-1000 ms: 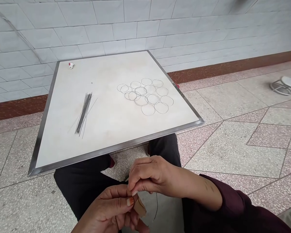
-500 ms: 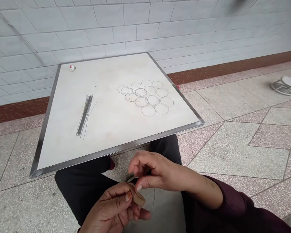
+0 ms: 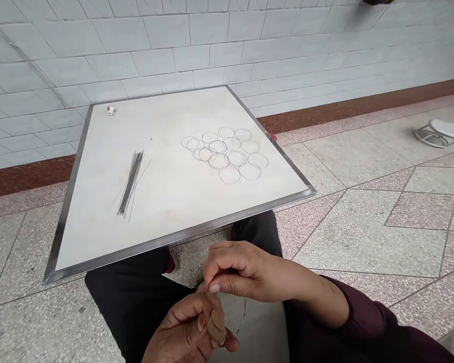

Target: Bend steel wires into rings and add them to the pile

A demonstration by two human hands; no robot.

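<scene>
Below the table's front edge, over my lap, my left hand (image 3: 191,325) is closed on a thin wire. A tan band (image 3: 216,330), perhaps tape, is around one of its fingers. Just above it, my right hand (image 3: 236,272) pinches thumb against forefinger at the wire's upper part, close to the left fingertips. A curved stretch of the wire (image 3: 244,315) shows below the right hand; the rest is hidden by the fingers. On the table lie several thin wire rings (image 3: 229,175), overlapping, and a bundle of straight wires (image 3: 130,184) to their left.
The white table (image 3: 166,111) has a metal edge and stands near a tiled wall (image 3: 166,30). A small white and red object (image 3: 111,111) sits at its far left corner. A round stool (image 3: 437,133) stands on the floor at the right.
My right hand's fingers were apart and curled over the left hand; now its thumb and forefinger have come together in a pinch on the wire. The left hand has turned slightly.
</scene>
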